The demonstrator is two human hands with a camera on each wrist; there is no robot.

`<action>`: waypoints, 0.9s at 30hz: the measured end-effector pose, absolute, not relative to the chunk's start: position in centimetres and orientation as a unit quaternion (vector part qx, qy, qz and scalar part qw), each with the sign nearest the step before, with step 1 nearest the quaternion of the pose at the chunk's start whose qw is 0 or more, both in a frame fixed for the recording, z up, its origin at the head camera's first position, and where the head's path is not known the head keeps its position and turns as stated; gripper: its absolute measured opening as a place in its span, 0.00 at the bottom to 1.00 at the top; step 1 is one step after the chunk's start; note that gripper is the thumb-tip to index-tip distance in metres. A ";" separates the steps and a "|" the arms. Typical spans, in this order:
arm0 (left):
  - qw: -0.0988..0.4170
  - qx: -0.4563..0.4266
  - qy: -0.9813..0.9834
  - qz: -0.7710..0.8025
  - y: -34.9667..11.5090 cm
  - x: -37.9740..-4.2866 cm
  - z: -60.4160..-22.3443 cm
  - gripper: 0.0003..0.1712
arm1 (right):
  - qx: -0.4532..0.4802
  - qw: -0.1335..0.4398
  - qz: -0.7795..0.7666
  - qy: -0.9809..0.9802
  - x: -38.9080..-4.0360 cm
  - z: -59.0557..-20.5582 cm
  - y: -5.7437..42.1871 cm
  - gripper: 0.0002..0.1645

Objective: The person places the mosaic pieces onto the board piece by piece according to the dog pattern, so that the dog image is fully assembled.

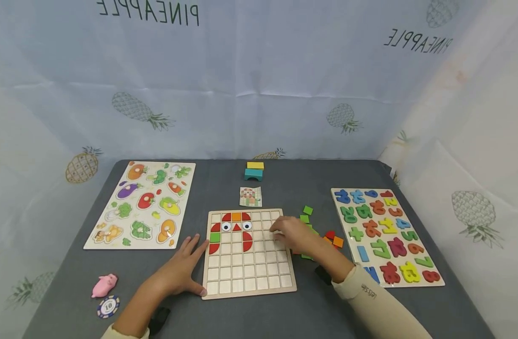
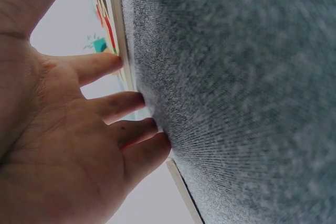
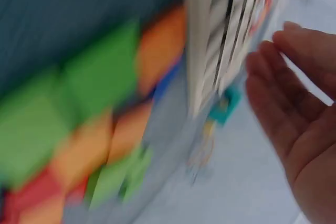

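Note:
A wooden grid board [image 1: 249, 273] lies on the table, with red pieces, an orange square [image 1: 236, 216], a green square [image 1: 215, 237] and two eye pieces in its upper left cells. My left hand [image 1: 178, 270] spreads its fingers along the board's left edge, thumb at the lower left corner. In the left wrist view its palm [image 2: 63, 129] is bare. Over the board's right side hovers my right hand [image 1: 295, 234], fingers loosely bent. The blurred right wrist view shows nothing between those fingers [image 3: 278, 108]. Loose coloured pieces [image 1: 308, 210] lie right of the board, partly behind that hand.
Behind the board lie a pattern card [image 1: 250, 197] and teal and yellow blocks [image 1: 253, 174]. A vegetable puzzle [image 1: 132, 212] is at left, a character puzzle [image 1: 388, 240] at right. A pink pig [image 1: 104, 285] and a poker chip [image 1: 108, 307] sit near the front left.

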State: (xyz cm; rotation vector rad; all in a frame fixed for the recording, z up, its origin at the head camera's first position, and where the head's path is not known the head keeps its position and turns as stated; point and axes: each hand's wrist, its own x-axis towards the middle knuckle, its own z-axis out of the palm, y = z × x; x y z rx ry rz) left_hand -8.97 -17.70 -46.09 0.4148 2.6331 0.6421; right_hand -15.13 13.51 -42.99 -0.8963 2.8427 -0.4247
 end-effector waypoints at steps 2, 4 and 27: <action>0.197 0.149 0.941 0.230 -17.7 -9.0 -46.1 0.70 | -0.248 0.067 -0.123 0.959 -15.4 -42.7 15.6 0.11; 0.196 0.151 0.942 0.229 -17.7 -9.0 -46.1 0.70 | -0.203 0.072 -0.103 0.971 -15.5 -42.4 17.7 0.11; 0.196 0.142 0.942 0.233 -17.5 -8.8 -45.6 0.68 | -0.113 0.168 -0.077 0.976 -16.2 -43.4 25.2 0.05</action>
